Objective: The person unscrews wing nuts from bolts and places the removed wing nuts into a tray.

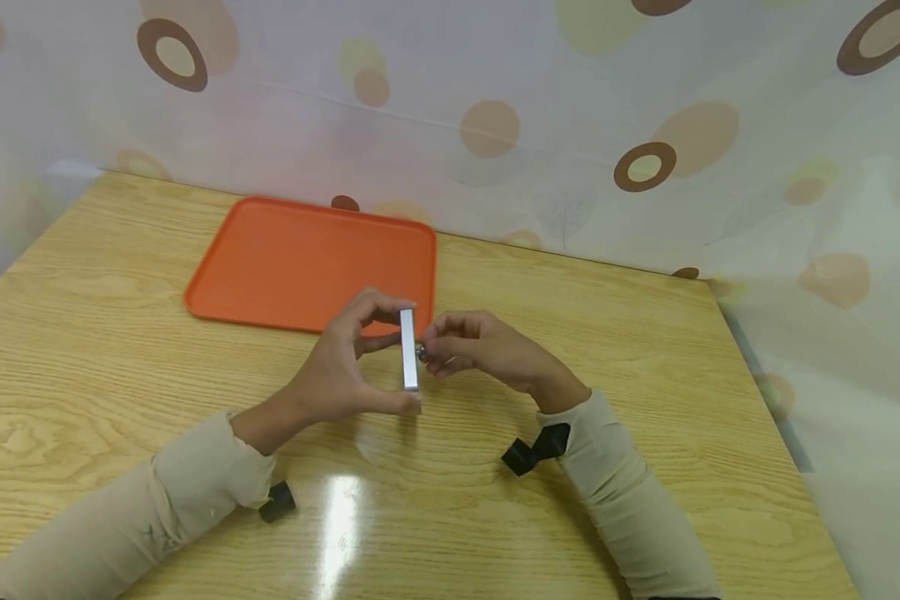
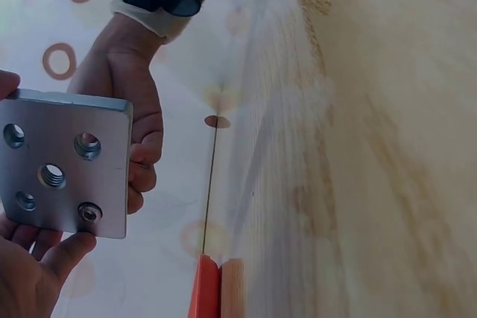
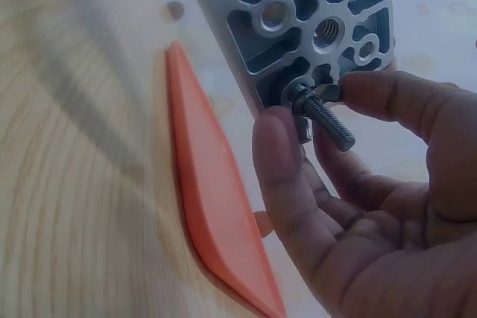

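Note:
My left hand (image 1: 341, 367) grips a square silver metal plate (image 1: 409, 350) by opposite edges, holding it upright above the table. Its flat face, with round holes and a threaded centre hole, shows in the left wrist view. The head of a bolt (image 2: 90, 212) sits in one corner hole. On the ribbed back side, the bolt's threaded shank (image 3: 335, 126) sticks out with a wing nut (image 3: 329, 93) on it, close to the plate. My right hand (image 1: 487, 346) pinches the wing nut's wings between thumb and fingers.
An orange tray (image 1: 307, 258) lies on the wooden table (image 1: 607, 333) behind the hands, near the back edge. A patterned sheet (image 1: 420, 108) hangs behind the table and along its right side. Black wrist cameras (image 1: 536, 450) are strapped to the sleeves.

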The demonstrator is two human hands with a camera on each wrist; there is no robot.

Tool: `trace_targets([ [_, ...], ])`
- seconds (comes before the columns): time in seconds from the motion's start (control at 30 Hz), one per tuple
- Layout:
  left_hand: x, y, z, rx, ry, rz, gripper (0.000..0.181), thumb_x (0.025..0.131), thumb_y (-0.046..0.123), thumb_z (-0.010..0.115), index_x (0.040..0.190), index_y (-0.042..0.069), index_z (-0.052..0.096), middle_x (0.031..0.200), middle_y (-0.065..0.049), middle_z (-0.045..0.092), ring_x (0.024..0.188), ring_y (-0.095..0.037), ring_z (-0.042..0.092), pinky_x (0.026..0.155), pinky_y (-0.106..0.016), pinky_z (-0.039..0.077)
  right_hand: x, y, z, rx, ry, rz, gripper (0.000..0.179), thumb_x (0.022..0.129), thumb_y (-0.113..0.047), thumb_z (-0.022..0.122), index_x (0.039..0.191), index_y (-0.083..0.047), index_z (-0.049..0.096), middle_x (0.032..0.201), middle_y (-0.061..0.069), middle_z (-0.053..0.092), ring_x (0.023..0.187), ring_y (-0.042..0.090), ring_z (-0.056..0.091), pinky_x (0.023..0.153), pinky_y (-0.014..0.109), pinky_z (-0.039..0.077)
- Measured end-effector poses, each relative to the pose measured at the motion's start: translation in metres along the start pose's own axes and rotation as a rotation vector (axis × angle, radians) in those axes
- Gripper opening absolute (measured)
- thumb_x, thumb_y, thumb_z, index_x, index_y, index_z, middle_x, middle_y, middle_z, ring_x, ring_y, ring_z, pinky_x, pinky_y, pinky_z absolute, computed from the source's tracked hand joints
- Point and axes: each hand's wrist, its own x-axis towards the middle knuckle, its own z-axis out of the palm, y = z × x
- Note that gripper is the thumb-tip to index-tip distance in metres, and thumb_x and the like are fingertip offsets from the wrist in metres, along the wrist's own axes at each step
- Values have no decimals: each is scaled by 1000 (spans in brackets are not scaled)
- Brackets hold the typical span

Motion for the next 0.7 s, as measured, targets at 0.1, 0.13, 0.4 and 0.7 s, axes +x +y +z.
trace_targets([
  [0.1,1,-1,-1,-22,0,-11,78,61,-7,86,130,-6,49,125,-19,51,118,-40,51,104,-34,57,-1,0,-1,-34,3,-32,13,98,-4,54,109,-1,59,95,-2,67,91,16,67,87,31,62],
  [0.13,1,-1,-2,-30,1,-15,78,61,-8,85,130,-7,48,125,-19,51,118,-40,52,104,-34,57,-2,0,-1,-47,6,-42,15,98,-4,54,111,0,59,95,-2,67,91,17,67,87,32,62],
  [0.4,2,0,-1,-39,7,6,79,60,-7,86,129,-7,49,125,-18,51,117,-28,52,103,-36,57,-2,-4,-5,16,81,54,34,105,-19,47,126,7,52,98,0,71,87,18,70,82,29,64],
  [0.7,0,0,1,26,3,77,77,56,-4,87,125,-5,51,123,-19,52,117,-32,51,103,-36,58,2,0,-6,235,15,207,29,109,-25,36,105,-7,58,72,-1,73,60,6,69,59,19,62],
])
